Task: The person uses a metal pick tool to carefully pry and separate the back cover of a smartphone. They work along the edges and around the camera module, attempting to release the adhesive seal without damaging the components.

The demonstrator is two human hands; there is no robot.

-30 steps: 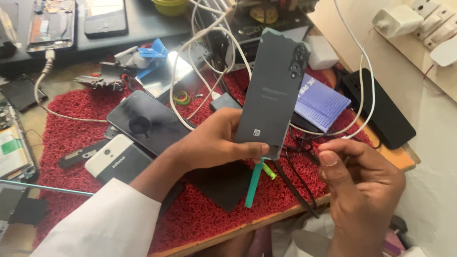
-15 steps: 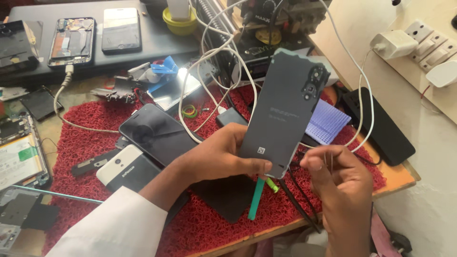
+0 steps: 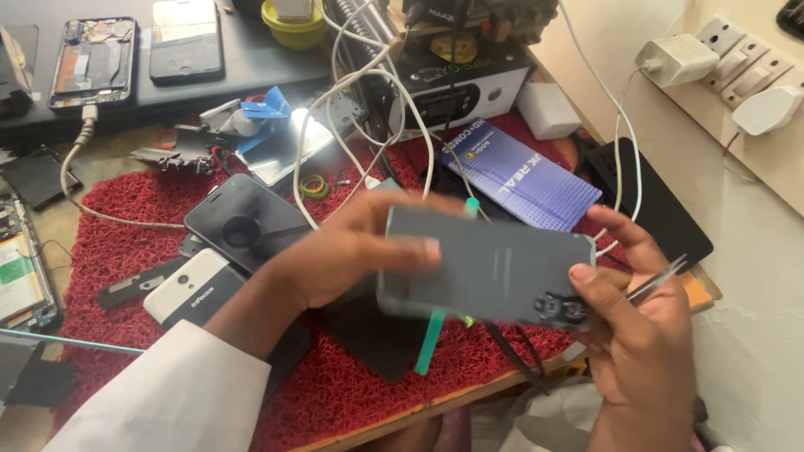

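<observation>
My left hand (image 3: 352, 251) and right hand (image 3: 636, 335) both grasped the grey phone (image 3: 490, 272) sideways, tweezers (image 3: 662, 280) in right grip, above red mat (image 3: 126, 209)

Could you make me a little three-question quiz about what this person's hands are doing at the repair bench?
1. True or false: both hands grip the dark grey phone.
2. What thin metal tool does the right hand also hold?
A. tweezers
B. scissors
C. a spoon
3. What colour is the mat under the spare phones?

Key
1. True: the left hand holds one end, the right hand the camera end.
2. A, the tweezers.
3. Red.
</observation>
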